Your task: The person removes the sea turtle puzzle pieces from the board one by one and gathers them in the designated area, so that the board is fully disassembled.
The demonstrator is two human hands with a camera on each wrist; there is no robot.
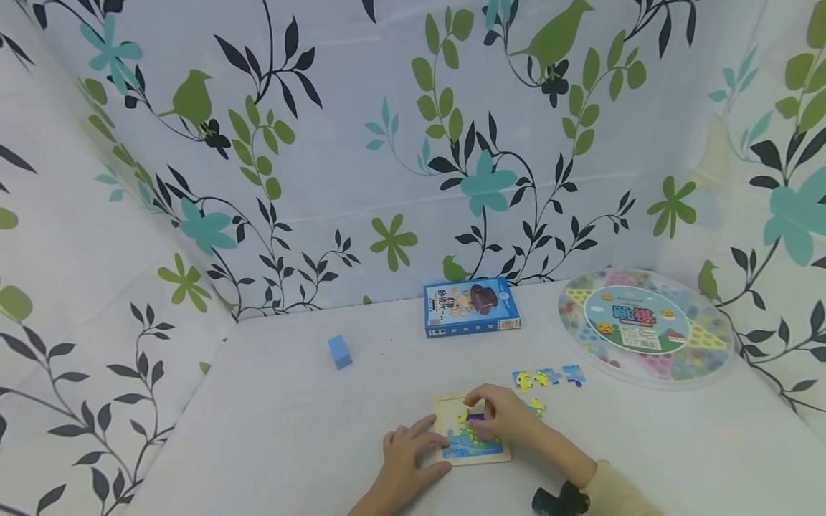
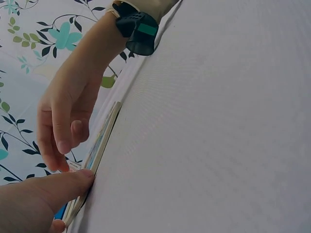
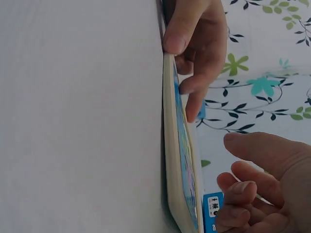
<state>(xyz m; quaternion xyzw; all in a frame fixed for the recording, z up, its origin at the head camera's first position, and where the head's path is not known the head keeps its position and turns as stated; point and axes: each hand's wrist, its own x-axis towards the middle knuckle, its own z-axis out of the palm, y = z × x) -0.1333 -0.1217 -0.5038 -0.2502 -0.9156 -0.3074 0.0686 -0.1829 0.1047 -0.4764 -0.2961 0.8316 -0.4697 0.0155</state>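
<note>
A wooden-framed jigsaw puzzle lies on the table, its lower part filled with blue, green and yellow pieces. My left hand holds its left corner, thumb at the near edge and fingers along the left side and over the surface. In the right wrist view, that left hand's thumb presses on the frame's rim. Above the puzzle hovers my right hand, its fingers loosely bent; the right wrist view shows its thumb apart from the curled fingers, nothing between them. A purple piece shows just below it.
Several loose jigsaw pieces lie beyond and right of the frame. Farther back are a blue game box, a small blue block and a round board-game package. A patterned curtain encloses the table's back and sides.
</note>
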